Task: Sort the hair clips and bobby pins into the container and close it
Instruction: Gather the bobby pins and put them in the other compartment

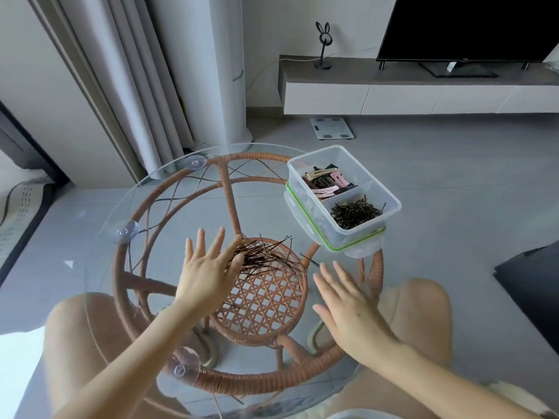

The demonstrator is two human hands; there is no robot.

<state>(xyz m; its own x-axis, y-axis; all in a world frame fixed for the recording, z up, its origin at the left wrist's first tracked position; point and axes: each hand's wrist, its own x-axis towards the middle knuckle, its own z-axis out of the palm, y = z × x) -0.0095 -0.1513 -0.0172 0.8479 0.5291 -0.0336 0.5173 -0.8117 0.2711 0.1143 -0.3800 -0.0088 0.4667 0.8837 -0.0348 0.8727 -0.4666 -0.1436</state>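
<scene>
The round clear-glass counter (181,213) sits on a woven rattan frame (127,285), fixed with suction cups (125,232). A loose pile of dark bobby pins (266,255) lies near its centre. At 2 o'clock a green-sealed lid (352,247) lies flat, with the open container (358,234) stacked on it.

bare glass (169,213) far left (container (343,193) blocking far right)
</scene>
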